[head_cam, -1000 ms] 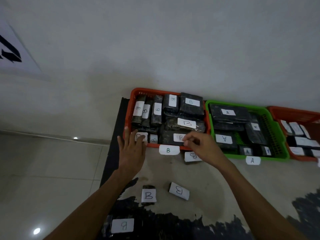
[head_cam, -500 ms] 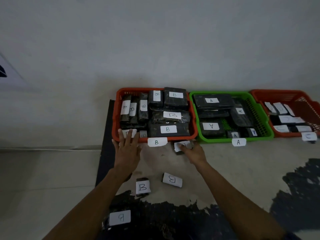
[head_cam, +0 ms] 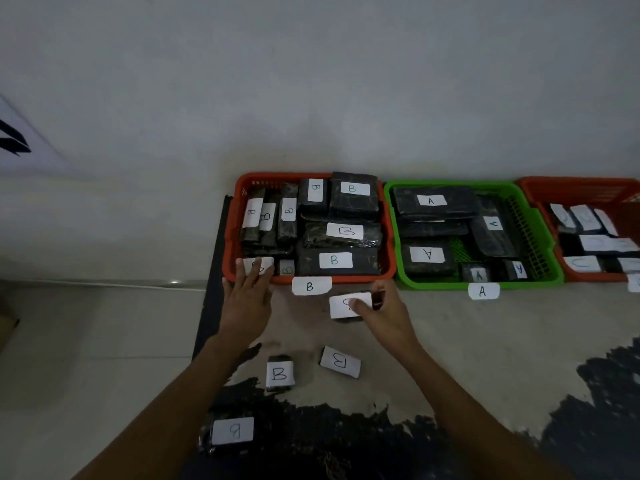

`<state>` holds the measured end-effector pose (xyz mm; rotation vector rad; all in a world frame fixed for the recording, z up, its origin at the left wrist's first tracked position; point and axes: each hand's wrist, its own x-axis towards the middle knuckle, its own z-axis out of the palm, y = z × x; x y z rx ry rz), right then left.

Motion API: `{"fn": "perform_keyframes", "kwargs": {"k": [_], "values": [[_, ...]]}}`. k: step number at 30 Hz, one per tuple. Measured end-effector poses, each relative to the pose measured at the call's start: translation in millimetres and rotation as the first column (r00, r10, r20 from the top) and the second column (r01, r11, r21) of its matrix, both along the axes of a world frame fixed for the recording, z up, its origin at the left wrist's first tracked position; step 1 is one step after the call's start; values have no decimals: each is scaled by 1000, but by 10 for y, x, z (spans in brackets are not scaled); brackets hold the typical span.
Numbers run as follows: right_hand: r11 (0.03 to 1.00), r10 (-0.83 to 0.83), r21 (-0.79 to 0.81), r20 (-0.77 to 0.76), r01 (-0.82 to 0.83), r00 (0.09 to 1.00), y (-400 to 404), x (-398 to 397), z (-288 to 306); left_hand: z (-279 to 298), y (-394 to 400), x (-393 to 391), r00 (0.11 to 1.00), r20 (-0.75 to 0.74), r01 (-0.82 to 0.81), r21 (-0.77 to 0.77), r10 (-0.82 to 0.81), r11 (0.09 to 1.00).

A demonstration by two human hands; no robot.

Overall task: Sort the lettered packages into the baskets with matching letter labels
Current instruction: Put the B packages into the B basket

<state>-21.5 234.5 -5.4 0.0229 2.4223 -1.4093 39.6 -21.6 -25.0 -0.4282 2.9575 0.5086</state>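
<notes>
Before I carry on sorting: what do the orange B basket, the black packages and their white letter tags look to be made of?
Orange B basket: likely moulded plastic, given its slotted walls and uniform colour. Black package under the right hand, lying on the table: seemingly glossy plastic wrap, creased, with glints; its contents are hidden. White letter tag on it: looks like matte paper bearing a handwritten letter. The left hand rests at the basket rim.

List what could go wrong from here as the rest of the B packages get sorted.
1. The B basket is already stacked to its rim; the package gripped by the right hand may slide off the pile.
2. The left hand lies over the basket's front left corner and could nudge the packages there.
3. Three B packages on the mat still need room; overflow could spill into the green A basket.
</notes>
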Motion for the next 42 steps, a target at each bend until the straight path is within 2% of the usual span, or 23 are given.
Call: {"fn": "perform_keyframes", "kwargs": {"k": [3,5,9,12,15,18,23,25,31,35,39,42], "values": [[990,85,-108,-80,-94,993,-65,-8,249,84,0,15,991,-94,-89,100,99,991],[977,130,-157,-102,-145,986,-180,-70,388,126,-31,21,977,-158,-132,90,145,987],[956,219,-173,-115,-237,969,-535,-220,513,211,-147,-4,961,-187,-174,156,202,972],[957,210,-179,-121,-230,970,-846,-310,487,243,-267,3,964,-195,-147,187,183,971],[963,233,-111,-116,-246,965,-1194,-390,426,236,-405,-47,960,-181,-169,232,213,958],[979,199,-27,-111,-204,974,-1555,-437,303,198,-505,-103,959,-94,-217,354,266,910],[937,256,247,0,-248,967,-2021,-486,46,118,-578,-85,979,-66,-149,419,193,896],[923,244,309,-5,-230,970,-2102,-499,6,94,-592,-88,985,-41,-133,421,165,897],[897,314,324,9,-300,949,-1996,-518,122,27,-588,-76,990,-35,-106,442,135,891],[929,319,210,-43,-304,947,-1705,-467,334,25,-547,-82,986,-20,-143,403,165,904],[946,320,84,-60,-314,946,-1215,-313,529,5,-461,61,980,-97,-127,359,172,925],[928,365,83,-15,-362,931,-767,-122,522,-52,-276,306,977,-177,-70,262,119,962]]}}
